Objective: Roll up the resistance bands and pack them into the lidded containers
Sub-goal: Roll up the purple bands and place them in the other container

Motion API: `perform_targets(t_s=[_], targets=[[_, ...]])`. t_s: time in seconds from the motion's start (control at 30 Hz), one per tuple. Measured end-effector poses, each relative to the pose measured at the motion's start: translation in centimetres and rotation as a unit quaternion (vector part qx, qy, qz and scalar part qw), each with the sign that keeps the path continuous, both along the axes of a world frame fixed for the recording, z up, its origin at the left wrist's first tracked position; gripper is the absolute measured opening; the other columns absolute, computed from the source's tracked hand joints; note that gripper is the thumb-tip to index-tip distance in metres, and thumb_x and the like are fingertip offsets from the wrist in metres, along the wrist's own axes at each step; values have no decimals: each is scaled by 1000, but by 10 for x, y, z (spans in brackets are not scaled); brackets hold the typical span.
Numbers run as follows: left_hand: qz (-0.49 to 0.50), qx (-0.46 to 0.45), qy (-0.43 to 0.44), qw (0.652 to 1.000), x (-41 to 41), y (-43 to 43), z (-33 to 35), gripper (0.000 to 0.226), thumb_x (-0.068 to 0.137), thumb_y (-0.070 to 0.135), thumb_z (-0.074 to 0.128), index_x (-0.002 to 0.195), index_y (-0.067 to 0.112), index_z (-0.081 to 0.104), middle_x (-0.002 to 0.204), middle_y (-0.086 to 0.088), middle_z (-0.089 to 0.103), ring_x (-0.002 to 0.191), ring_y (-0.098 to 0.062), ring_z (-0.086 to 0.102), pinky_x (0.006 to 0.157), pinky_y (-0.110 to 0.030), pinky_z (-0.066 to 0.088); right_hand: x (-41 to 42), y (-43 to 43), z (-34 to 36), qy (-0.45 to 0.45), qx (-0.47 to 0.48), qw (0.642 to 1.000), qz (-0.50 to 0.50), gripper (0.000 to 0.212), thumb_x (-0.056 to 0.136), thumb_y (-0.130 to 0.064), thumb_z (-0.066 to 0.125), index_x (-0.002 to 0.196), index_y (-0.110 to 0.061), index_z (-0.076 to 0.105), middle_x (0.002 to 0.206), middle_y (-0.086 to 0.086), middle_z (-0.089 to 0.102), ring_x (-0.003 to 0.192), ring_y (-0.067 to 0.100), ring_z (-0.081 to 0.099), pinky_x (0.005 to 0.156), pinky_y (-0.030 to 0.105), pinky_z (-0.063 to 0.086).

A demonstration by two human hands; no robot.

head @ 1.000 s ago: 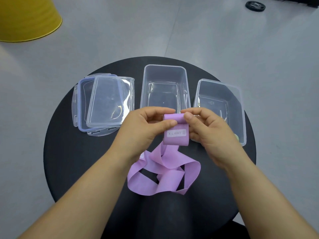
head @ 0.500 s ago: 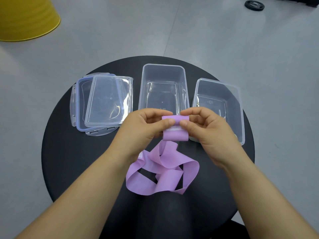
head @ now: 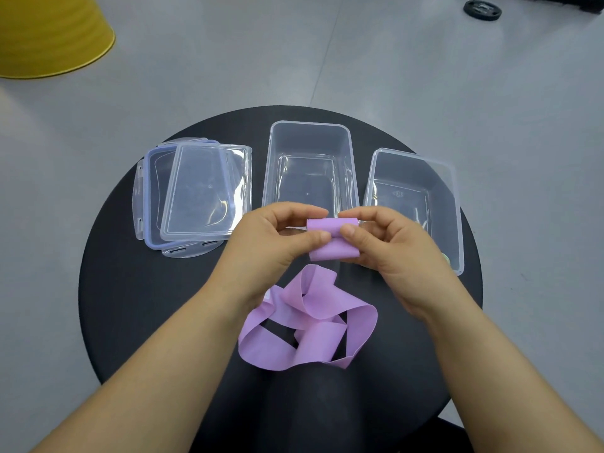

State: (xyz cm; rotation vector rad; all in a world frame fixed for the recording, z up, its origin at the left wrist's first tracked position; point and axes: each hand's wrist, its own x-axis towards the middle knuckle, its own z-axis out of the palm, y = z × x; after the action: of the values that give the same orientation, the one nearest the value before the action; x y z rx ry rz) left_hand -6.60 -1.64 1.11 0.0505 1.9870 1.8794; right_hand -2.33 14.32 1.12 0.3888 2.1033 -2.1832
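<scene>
**Purple band part-rolled in both hands**

One end of the band (head: 331,240) is a small roll pinched between the left hand (head: 277,246) and the right hand (head: 395,253), each grip clamped on it. Its loose tail lies on the bench (head: 137,305) toward the near edge. Slack thumbs could let the springy roll unwind. No writing is readable.

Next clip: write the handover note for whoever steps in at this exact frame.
Hands: left hand and right hand each pinch one end of the roll started on the purple band, held above the table.
Band: most of it lies as a loose tail on the table, near the person.
Containers: middle container and right container open; nothing seen in the middle one; a small pale-green thing, mostly hidden, in the right one's near corner. Lids stacked at left.
Done: roll begun. Left: finish rolling, pack, close lids.
</scene>
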Motion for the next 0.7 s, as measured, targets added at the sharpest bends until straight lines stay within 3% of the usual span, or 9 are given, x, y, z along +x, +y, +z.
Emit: perform_targets(t_s=[0.13,0.37,0.57,0.7], targets=[[-4,20,-48,999,0,1,0,16,80,13,71,96,15,70,94,-8,74,90,-20,71,85,-36,56,0,1,1,11,20,1000,14,19,86,-5,63,96,-21,65,77,-4,71,75,8,70,69,15,52],[-13,2,-25,1000,0,-2,1,19,77,10,73,94,15,71,90,-6,75,91,-21,70,91,-36,53,1,1,2,5,10,1000,25,22,86,0,62,96,-19,65,84,-4,72,80,11,70,79,21,55],[-12,-7,5,1000,0,0,2,23,73,5,75,89,21,71,90,2,74,88,-10,70,78,-15,52,-1,0,0,-22,10,1000,-1,8,86,-15,64,93,-18,66,78,-1,72,71,15,67,81,33,58],[-13,-13,9,1000,0,1,4,24,72,4,76,89,21,71,85,4,74,82,-6,69,68,-9,48,-1,1,0,-23,17,1000,-3,9,87,-11,64,92,-19,66,81,2,72,71,15,66,81,34,58]])
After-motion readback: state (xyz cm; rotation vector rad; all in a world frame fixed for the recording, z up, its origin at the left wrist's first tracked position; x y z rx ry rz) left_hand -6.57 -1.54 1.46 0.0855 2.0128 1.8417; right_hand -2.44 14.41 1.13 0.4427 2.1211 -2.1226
